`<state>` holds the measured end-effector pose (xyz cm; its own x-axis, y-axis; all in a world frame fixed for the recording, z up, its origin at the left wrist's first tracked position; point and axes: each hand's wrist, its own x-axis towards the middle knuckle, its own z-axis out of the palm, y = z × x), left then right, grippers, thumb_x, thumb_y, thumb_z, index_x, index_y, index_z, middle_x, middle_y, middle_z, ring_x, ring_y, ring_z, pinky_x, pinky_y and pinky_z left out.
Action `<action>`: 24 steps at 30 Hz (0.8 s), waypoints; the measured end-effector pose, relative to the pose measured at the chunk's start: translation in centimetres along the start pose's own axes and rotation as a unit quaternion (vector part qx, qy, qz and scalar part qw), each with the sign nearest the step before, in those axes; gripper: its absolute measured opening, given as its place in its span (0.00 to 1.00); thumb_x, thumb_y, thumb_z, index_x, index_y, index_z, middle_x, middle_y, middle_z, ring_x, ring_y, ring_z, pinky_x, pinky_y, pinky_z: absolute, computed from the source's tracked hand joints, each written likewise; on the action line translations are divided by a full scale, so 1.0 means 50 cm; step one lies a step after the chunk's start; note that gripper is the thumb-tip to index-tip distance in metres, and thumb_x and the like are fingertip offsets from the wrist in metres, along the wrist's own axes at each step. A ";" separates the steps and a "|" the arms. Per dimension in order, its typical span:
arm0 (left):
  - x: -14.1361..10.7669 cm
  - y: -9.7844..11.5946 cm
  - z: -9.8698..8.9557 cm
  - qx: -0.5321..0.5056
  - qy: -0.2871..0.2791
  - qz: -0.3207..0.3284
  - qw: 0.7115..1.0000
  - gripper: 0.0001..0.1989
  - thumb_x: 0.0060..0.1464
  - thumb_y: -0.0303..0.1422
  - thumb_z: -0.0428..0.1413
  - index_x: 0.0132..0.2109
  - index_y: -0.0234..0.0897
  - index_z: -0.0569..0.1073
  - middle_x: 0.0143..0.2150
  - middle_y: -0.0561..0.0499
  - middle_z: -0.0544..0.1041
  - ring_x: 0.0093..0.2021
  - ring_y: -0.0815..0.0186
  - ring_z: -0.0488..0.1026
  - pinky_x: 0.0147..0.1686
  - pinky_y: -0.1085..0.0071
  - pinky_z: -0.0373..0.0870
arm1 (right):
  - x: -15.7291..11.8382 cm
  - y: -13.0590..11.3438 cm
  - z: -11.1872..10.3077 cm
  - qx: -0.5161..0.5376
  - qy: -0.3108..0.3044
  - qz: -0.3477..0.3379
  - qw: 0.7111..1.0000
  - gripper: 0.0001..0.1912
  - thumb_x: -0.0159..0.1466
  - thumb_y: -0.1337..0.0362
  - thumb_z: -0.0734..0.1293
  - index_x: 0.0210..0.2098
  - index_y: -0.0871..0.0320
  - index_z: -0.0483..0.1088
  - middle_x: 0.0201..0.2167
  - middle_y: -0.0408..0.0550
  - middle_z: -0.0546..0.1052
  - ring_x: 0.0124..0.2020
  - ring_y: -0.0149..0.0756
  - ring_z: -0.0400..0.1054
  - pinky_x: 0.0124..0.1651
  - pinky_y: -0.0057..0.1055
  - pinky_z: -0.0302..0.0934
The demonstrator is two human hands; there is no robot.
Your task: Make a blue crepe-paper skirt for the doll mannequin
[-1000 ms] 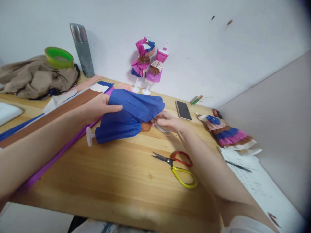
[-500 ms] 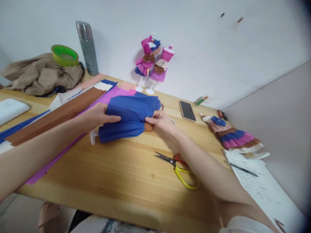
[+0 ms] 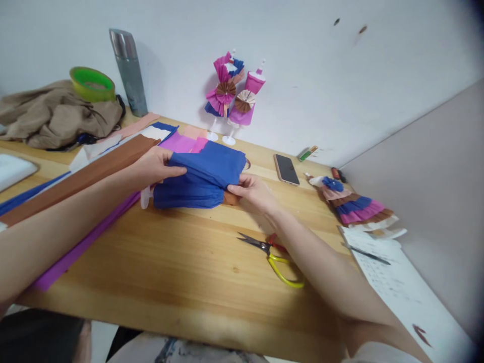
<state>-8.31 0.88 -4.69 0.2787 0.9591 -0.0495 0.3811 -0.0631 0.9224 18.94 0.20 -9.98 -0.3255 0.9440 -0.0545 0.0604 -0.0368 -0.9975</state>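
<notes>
Blue crepe paper (image 3: 200, 174) lies gathered in folds around a small dress form, whose white stand (image 3: 145, 197) pokes out at the left. My left hand (image 3: 159, 166) pinches the paper's upper left edge between thumb and fingers. At the right end, my right hand (image 3: 249, 190) grips the gathered blue paper, close to a bit of brown paper (image 3: 230, 198) at the form's upper part. Most of the form is hidden under the blue. Scissors (image 3: 270, 254) with yellow and red handles rest on the table below my right forearm.
Long crepe paper strips, brown (image 3: 113, 164) and purple (image 3: 91, 237) among them, lie at left. Behind stand two dressed miniature forms (image 3: 236, 96) and a bottle (image 3: 128, 73). A phone (image 3: 286, 169), a tiered paper dress (image 3: 355, 204) and a written sheet (image 3: 401, 282) are at right.
My left hand has lifted and drawn the blue paper's upper edge across, so its folds lie differently. My right hand keeps its grip. The whole view has shifted slightly.
</notes>
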 end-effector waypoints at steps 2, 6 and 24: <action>-0.002 0.002 -0.003 0.037 0.004 0.008 0.999 0.08 0.39 0.35 0.64 0.29 0.38 0.81 0.17 0.54 0.73 0.21 0.66 0.71 0.20 0.74 0.69 | 0.002 0.002 0.002 0.011 0.006 0.005 1.000 0.14 0.46 0.54 0.76 0.26 0.55 0.75 0.27 0.42 0.80 0.28 0.34 0.72 0.36 0.32 0.65; -0.014 0.004 -0.007 0.093 -0.005 -0.019 0.995 0.08 0.40 0.37 0.63 0.27 0.37 0.79 0.14 0.56 0.69 0.15 0.71 0.65 0.16 0.77 0.61 | 0.012 0.002 0.002 0.021 0.008 0.009 1.000 0.13 0.46 0.55 0.76 0.24 0.57 0.74 0.25 0.42 0.79 0.27 0.33 0.72 0.37 0.32 0.65; -0.079 -0.035 0.016 0.053 0.052 -0.067 0.995 0.15 0.48 0.41 0.59 0.43 0.41 0.80 0.16 0.57 0.74 0.13 0.68 0.67 0.13 0.75 0.60 | 0.023 0.013 0.008 0.021 0.016 0.017 1.000 0.12 0.44 0.60 0.77 0.26 0.58 0.75 0.26 0.40 0.80 0.27 0.32 0.71 0.38 0.31 0.66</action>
<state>-9.35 -3.00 -6.40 0.1284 0.9839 -0.1246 0.5019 0.0439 0.8638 18.20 1.15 -10.72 -0.2933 0.9520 -0.0879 0.0308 -0.0824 -0.9961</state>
